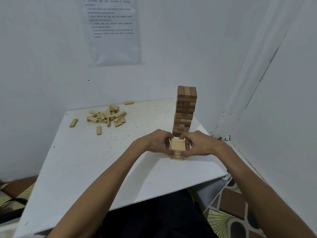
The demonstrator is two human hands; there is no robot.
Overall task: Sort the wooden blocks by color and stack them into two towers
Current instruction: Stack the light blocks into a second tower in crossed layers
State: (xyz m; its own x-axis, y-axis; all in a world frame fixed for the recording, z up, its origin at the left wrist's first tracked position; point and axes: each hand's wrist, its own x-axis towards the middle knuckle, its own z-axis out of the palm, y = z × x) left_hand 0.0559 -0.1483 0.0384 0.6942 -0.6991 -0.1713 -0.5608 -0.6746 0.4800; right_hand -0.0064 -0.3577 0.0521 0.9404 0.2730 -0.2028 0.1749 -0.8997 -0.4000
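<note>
A short tower of light wooden blocks (178, 144) stands near the middle right of the white table (85, 160). My left hand (155, 143) presses its left side and my right hand (199, 143) presses its right side, fingers curled around the top layers. Only the top face and a strip of the front show between my fingers. Right behind it rises a tall tower of dark brown blocks (185, 110). A loose pile of light blocks (108, 115) lies at the far left of the table.
Single light blocks lie apart from the pile: one (73, 123) near the left edge, one (98, 130) in front, one (129, 103) by the back wall. White walls close in behind and to the right. A printed sheet (111, 30) hangs on the back wall.
</note>
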